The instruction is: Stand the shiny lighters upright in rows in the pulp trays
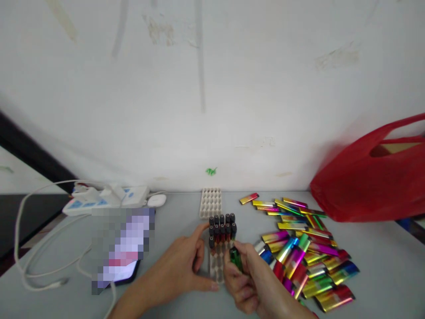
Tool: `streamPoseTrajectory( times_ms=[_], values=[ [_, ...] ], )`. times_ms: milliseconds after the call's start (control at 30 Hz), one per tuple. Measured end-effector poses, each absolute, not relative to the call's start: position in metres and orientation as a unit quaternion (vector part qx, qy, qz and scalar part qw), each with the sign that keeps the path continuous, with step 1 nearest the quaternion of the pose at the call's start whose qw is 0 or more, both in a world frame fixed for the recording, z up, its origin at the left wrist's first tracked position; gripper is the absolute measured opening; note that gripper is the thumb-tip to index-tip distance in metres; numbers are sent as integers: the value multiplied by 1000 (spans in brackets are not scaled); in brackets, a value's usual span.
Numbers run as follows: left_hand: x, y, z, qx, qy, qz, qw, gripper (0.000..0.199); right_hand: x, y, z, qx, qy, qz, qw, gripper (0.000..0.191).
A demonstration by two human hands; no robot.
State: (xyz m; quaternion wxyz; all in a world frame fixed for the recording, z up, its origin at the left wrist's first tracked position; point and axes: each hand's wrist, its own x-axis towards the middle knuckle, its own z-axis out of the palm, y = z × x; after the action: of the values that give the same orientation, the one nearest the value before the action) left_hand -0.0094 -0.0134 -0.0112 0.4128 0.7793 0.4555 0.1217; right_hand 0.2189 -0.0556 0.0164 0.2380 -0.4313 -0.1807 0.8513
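Eleven upright lighters [222, 228], black-topped, stand in the near tray [218, 266], between the two hands: two rows of five at the far end, then a single one at the left of the third row. Bare sockets fill the tray's near part, beside the right hand.

One far tray [210, 204], pale, its sockets showing, lies ahead of the left hand's fingertips, just beyond the near tray.

One left hand [179, 268]: thumb and forefinger spread wide, forefinger by the lighters at the tray's far left, thumb at its near end.

One right hand [245, 281]: closed around a green lighter [237, 260], at the tray's right edge. Dark top up and away from the wrist; long axis slanting forward and slightly left.

One red bag [365, 190], far to the right hand's right; a tan patch shows at its handle gap, contents otherwise hidden.

Loose lighters [297, 261], many, metallic, lying at mixed angles close on the right hand's right, leaving narrow room there. Grey desk [166, 239] shows between the left hand and a phone [128, 270], largely obscured, to its left. Wall [212, 133] ahead of both hands, beyond the far tray.
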Motion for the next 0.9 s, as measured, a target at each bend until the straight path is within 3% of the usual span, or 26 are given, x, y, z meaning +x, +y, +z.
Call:
streamPoseTrajectory(
  times_ms=[200,533,900],
  values=[
    [-9,-13,-12,781,457,116,409,122,221,-56,6,-412,-186,852,267,52],
    [-8,-13,-8,780,453,115,416,109,224,-59,2,-395,-207,852,274,51],
    [-8,-14,-9,781,460,117,406,117,226,-61,5,-404,-221,840,288,47]
  ],
)
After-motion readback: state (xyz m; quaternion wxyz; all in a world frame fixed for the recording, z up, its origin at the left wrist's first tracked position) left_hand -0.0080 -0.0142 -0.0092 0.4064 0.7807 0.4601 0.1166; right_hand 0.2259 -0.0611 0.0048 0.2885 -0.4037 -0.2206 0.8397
